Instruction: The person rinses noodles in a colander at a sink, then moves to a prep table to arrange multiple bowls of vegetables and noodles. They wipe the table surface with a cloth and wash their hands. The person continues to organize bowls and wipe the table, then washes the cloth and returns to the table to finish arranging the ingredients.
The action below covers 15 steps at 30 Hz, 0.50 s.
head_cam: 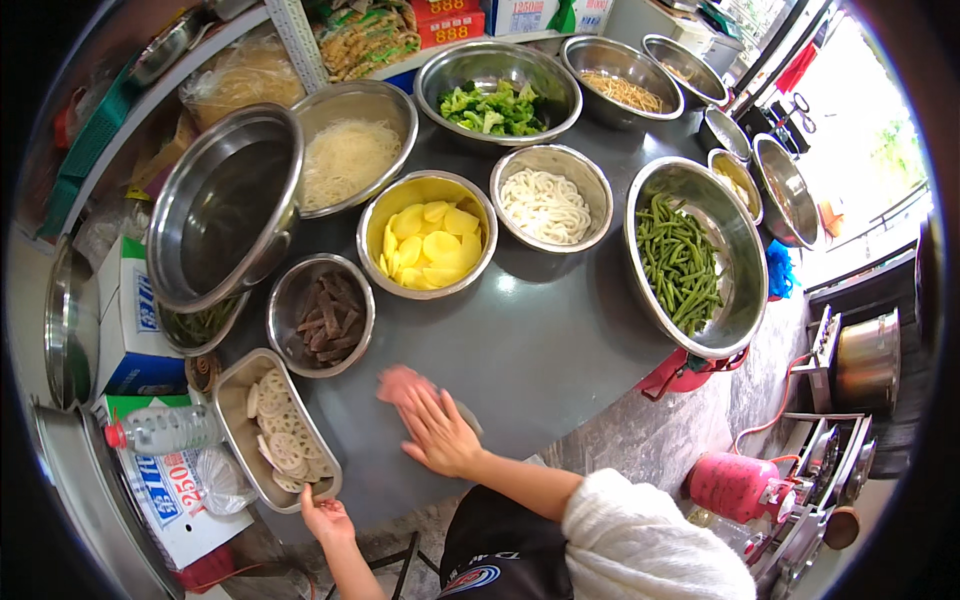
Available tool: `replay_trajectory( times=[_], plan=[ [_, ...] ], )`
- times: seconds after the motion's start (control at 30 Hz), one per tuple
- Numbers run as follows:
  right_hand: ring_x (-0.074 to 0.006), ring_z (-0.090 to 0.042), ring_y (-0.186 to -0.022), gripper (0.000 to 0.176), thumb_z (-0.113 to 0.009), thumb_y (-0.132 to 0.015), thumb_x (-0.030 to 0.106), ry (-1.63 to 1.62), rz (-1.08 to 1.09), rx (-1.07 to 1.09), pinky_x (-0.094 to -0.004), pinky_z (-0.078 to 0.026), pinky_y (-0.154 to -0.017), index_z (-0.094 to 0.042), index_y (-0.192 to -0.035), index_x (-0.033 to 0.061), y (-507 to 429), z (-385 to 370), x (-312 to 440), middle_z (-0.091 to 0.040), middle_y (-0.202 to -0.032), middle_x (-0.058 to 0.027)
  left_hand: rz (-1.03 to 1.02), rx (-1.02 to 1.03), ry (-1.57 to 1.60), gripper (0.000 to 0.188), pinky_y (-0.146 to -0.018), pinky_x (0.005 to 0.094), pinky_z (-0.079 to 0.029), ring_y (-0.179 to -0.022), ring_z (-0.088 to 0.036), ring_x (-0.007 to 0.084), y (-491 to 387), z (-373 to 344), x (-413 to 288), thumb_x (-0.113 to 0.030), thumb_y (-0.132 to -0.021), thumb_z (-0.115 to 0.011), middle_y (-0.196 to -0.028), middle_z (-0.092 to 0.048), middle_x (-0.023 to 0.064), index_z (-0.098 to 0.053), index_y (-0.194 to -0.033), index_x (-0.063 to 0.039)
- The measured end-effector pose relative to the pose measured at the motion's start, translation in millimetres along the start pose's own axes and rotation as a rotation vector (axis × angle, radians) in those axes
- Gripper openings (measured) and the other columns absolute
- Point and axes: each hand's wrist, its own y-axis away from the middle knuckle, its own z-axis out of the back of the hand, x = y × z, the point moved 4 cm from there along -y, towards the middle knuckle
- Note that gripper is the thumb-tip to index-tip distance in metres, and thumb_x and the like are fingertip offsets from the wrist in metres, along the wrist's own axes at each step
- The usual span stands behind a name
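Observation:
My right hand [439, 435] lies flat with its fingers spread over a pink cloth [401, 384], pressing it on the grey tabletop [517, 360]. Motion blurs the cloth, and part of it is hidden under the palm. At the near left corner, my left hand [328, 517] holds the rim of a rectangular metal tray [330, 469], thumb at the edge. Sliced lotus root [285, 435] fills part of that tray. Beyond it stands a steel bowl of dark brown strips [330, 319]. Yellow potato slices [431, 247] sit in another bowl farther back.
Green beans [675, 262], white noodles [546, 202], broccoli [491, 109] and thin vermicelli [352, 161] fill bowls around the table. A large tilted basin [225, 210] rests at left, above cartons and a plastic bottle [165, 429]. A pink gas cylinder [735, 484] stands on the floor at right.

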Motion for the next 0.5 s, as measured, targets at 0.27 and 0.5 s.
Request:
replay_trajectory(
  times=[0.27, 0.5],
  plan=[
    [-0.0330, -0.027, -0.129, 0.056, -0.048, -0.086, 0.034, 0.240, -0.691, -0.344, -0.0562, -0.021, -0.102, -0.039, -0.128, -0.0011, -3, 68, -185, -0.032, -0.138, -0.0196, 0.080, 0.223, -0.144, 0.043, -0.053, 0.0220, -0.034, -0.060, -0.045, 0.0078, 34, 2, 4, -0.045, -0.084, -0.052, -0.097, -0.061, 0.0014, -0.056, -0.106, -0.009],
    [-0.0426, -0.023, -0.129, 0.063, -0.050, -0.083, 0.034, 0.252, -0.836, -0.293, -0.0607, -0.016, -0.102, -0.032, -0.132, -0.0016, 118, 45, -128, -0.031, -0.135, -0.0266, 0.224, 0.703, -0.405, 0.030, -0.054, 0.0223, -0.041, -0.059, -0.053, 0.0114, 96, -49, 82, -0.026, -0.087, -0.053, -0.094, -0.063, 0.0128, -0.059, -0.103, -0.001]
  ],
)
